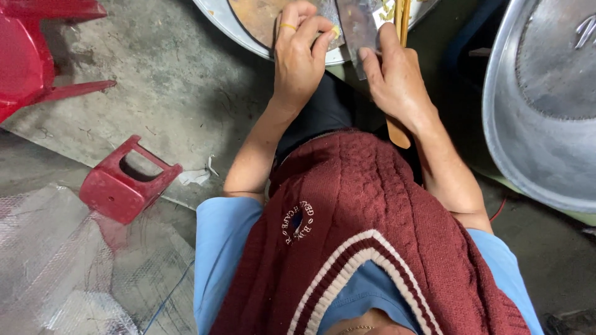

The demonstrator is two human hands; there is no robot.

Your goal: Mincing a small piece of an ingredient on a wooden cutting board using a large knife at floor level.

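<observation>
the left hand [298, 56] pinches a small pale piece [335, 31] on the wooden board [257, 18] in the round tray [217, 12], the right hand [394, 80] is clamped on a cleaver [357, 28], and cut yellowish bits [386, 11], perhaps vegetable, already lie beside the blade, so cutting seems partly done.
</observation>
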